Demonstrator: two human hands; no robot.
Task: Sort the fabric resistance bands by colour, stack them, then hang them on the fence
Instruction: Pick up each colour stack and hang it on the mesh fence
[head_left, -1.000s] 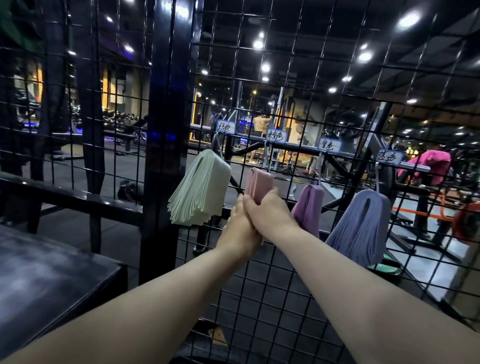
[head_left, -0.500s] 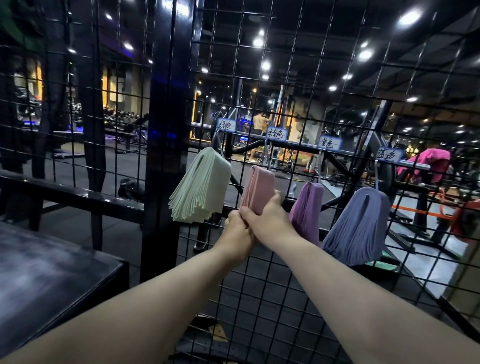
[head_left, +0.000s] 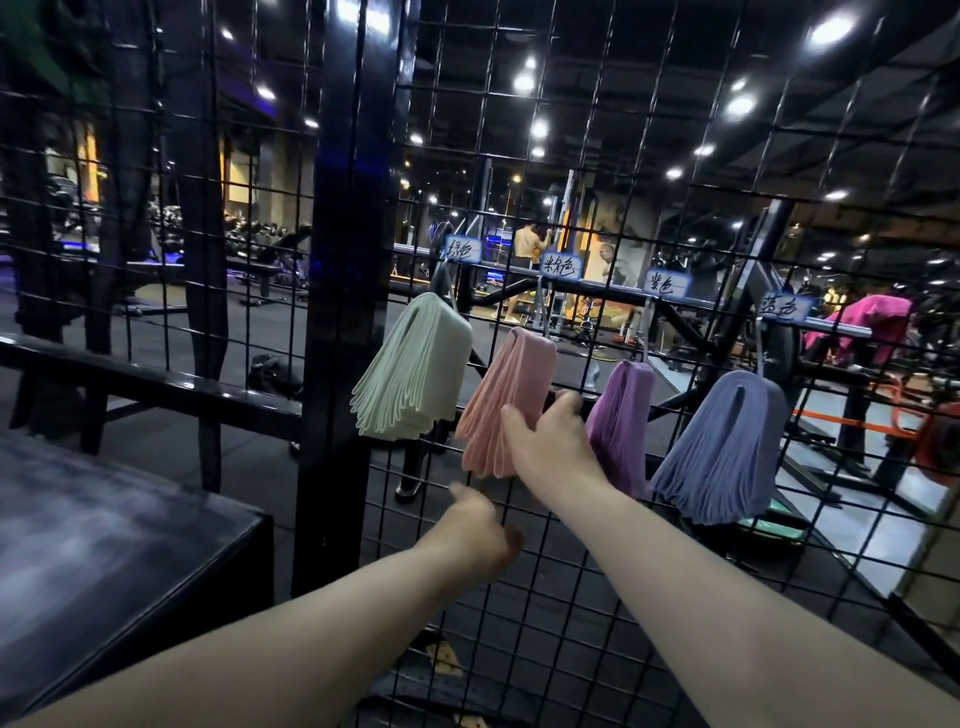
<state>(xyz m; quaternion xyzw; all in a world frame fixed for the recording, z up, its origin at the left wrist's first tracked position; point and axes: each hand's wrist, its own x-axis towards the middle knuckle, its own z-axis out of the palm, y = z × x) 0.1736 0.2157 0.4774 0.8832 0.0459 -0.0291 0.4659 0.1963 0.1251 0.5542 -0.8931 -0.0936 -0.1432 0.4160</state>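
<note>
Fingers (head_left: 567, 401) of our right hand (head_left: 545, 441) curl round the stacked pink fabric resistance bands (head_left: 506, 405), hung mid-frame on the black wire fence (head_left: 343, 312); left hand (head_left: 475, 525) loosely curled, empty. We'd settle layers evenly.

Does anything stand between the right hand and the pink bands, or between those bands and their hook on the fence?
Nothing visible does. The right hand holds the pink bundle at its lower right edge, and the bundle hangs from its hook on the fence, apart from the green bundle and the purple bundle.
</note>
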